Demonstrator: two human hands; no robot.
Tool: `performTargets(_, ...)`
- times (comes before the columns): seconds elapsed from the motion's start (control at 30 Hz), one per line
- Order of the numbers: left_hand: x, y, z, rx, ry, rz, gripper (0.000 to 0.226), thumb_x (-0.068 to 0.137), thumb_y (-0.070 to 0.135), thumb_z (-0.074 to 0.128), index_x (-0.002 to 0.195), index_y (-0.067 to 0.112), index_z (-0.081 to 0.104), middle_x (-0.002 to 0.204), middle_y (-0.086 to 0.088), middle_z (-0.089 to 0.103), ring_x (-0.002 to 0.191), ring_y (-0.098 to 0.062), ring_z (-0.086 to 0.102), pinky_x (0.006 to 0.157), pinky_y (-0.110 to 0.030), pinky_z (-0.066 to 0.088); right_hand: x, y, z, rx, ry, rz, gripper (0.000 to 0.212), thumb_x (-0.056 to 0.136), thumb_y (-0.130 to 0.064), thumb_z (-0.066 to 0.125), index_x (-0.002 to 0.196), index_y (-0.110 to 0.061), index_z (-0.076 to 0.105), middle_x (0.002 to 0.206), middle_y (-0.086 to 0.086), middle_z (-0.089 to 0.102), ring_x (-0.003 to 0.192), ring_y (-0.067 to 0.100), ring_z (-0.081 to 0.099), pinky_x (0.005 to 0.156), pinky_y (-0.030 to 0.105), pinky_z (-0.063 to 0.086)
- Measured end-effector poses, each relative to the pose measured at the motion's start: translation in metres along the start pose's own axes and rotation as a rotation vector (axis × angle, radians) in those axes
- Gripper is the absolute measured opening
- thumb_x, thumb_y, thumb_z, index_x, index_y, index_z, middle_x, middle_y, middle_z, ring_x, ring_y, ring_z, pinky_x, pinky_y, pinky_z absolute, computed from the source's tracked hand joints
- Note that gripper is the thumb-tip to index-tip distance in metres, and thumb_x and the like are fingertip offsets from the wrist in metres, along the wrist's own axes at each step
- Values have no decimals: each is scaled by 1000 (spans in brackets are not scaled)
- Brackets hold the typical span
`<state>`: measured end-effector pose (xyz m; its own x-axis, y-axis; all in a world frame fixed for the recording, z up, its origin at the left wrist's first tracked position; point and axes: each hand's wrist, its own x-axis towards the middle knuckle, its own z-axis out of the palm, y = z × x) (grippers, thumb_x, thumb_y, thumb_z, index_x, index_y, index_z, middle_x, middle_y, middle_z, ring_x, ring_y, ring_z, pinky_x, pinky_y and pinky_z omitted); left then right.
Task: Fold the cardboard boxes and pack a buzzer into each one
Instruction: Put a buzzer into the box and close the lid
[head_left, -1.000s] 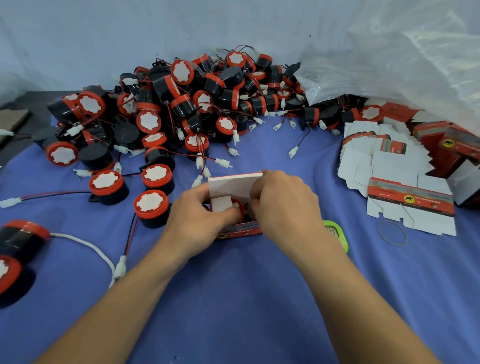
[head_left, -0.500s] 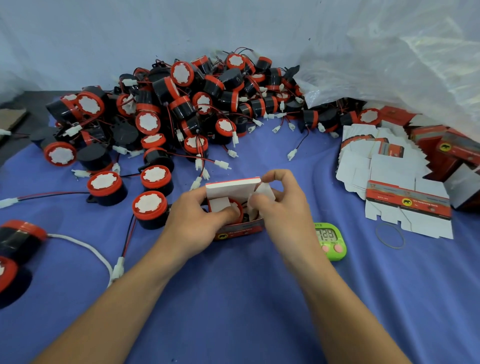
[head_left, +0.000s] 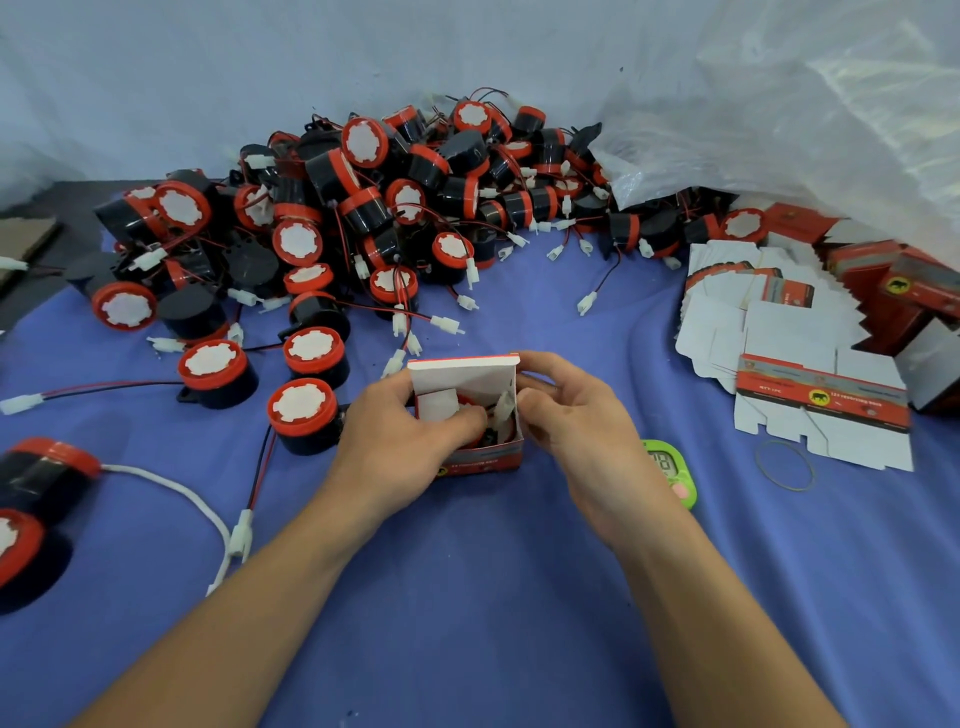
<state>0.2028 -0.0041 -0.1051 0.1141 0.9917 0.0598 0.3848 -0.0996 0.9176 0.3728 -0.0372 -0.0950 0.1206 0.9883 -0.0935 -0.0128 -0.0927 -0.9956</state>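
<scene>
Packing step: left hand (head_left: 395, 441) grips box (head_left: 480, 460), thumb pressing buzzer (head_left: 470, 401) inside; right hand (head_left: 576, 421) pinches box's right wall. Next, I reckon: tuck plug (head_left: 503, 415), close lid (head_left: 462, 371).

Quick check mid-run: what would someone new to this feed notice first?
First, the big heap of red-and-black buzzers sprawling across the far side of the blue cloth. Then the left hand and right hand at centre, both holding an open red box. A fanned stack of flat box blanks lies to the right.
</scene>
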Motion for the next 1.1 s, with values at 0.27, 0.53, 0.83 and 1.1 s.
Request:
performTargets(0.27,0,6,6,62,136,-62,27,68,50,87,92,44,76,89,26,75,85,4,70,79,-34,61,-6,4,5,-64,-118,-28,35,101,-1,50,119,-19,73,111,-5,78,111,12,70,106,35,51)
performTargets(0.53,-6,7,16,52,203,-143,61,44,57,83,99,45,61,87,25,71,85,4,66,74,-33,60,-7,5,2,20,-125,-3,33,98,4,56,124,-11,69,113,1,78,110,20,72,104,34,54)
performTargets(0.83,-8,10,16,102,211,-199,72,43,67,69,110,44,61,100,23,67,98,-8,66,81,-38,59,-8,5,2,-81,-172,-22,34,98,-3,58,125,-20,69,115,-5,77,113,17,70,108,40,50)
performTargets(1.1,-2,10,21,124,268,-221,45,63,43,76,107,40,68,102,18,71,99,-15,68,84,-42,59,-9,2,0,-81,-212,-9,39,99,1,53,129,-20,68,119,-6,75,117,13,67,111,37,48)
